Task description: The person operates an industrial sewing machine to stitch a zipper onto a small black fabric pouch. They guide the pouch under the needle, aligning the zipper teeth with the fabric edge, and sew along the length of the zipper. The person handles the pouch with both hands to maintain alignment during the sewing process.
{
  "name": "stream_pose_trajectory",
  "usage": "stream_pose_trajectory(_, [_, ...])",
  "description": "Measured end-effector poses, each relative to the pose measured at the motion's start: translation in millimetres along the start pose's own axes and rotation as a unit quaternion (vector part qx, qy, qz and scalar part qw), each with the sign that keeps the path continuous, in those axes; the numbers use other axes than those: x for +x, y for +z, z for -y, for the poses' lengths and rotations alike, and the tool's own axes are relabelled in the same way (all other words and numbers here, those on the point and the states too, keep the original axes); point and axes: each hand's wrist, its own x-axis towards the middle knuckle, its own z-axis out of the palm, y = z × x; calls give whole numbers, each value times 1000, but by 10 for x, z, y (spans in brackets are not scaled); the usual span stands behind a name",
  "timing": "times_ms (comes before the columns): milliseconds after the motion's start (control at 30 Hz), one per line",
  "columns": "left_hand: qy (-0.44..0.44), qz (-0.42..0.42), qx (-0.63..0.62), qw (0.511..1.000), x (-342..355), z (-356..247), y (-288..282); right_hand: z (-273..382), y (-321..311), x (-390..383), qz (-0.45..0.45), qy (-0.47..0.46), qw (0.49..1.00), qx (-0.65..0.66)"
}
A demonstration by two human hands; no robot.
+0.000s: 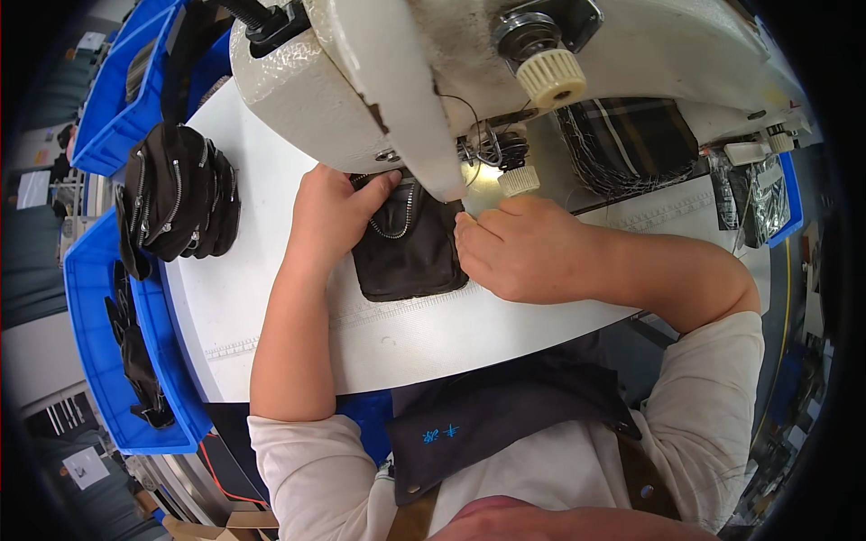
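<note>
A small black fabric pouch (406,263) with a curved silver zipper lies on the white table, its upper end under the head of a cream sewing machine (334,81). My left hand (332,216) is closed on the pouch's upper left edge, thumb on top beside the zipper and the other fingers partly hidden. At the pouch's upper right edge, close to the needle area, my right hand (519,248) is curled with its fingertips pinching the fabric. The machine head hides the pouch's top edge.
A stack of black zippered pouches (180,194) stands on the table's left. Blue bins (90,298) line that side, one with black pieces. Plaid fabric pieces (627,144) lie right of the needle, near clear plastic packets (762,198). Ruler markings (234,347) run across the tabletop.
</note>
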Motion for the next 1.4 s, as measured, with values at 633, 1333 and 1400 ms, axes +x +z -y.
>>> stream_pose_trajectory(633, [439,-131,194,868,-380,-330,80,6,-31,-14,31,47,998,8])
stream_pose_trajectory(1333, [325,-102,268,901,-398,-237,256,1,-7,32,56,126,990,42])
stream_pose_trajectory(1400, [318,-103,263,905,-371,-228,260,-18,13,36,50,145,986,67])
